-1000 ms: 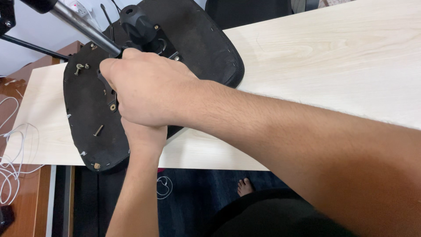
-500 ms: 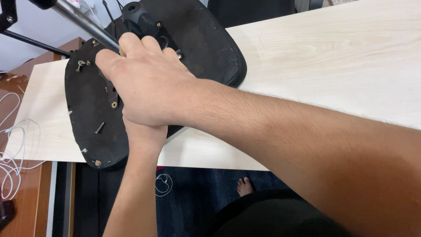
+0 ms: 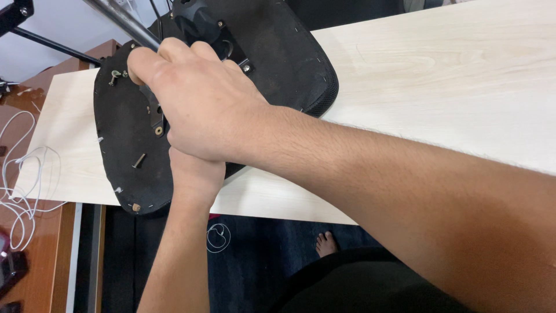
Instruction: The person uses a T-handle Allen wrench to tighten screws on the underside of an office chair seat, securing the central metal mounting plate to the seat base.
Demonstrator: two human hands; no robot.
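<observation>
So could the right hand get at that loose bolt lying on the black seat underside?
Probably yes. The right hand rests on the seat base just above the bolt, which lies bare with nothing over it. The left hand is tucked beneath the right one, to the side of the bolt.

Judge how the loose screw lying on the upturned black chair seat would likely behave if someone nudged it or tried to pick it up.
The loose screw looks small and light, so a nudge would probably shift it easily. Its round shank suggests it could roll on the chair seat, perhaps off the edge nearby. Being metal, it is probably stiff, though fiddly to pinch.
</observation>
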